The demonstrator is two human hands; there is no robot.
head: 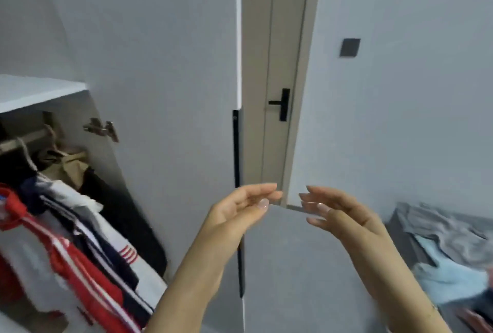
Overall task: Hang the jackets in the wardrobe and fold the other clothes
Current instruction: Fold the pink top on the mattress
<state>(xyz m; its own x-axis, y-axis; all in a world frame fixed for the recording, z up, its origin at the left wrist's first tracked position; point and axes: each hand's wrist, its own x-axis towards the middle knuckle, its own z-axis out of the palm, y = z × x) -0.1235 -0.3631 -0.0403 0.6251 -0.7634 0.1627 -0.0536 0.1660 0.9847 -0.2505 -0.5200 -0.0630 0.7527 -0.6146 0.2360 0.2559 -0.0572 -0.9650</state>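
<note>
Both hands, left [240, 210] and right [344, 212], empty with fingers loosely extended; unfolded clothes [450, 250] lie lower right, nearer the right hand, wardrobe [42, 92] left.

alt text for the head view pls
Two empty hands, left hand and right hand, are raised open before an open wardrobe door. Jackets hang inside at left; loose clothes lie at right.

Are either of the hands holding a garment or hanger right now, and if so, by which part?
Nothing is held. The left hand and right hand are both raised, fingers relaxed and empty, in front of the wardrobe door.
</note>
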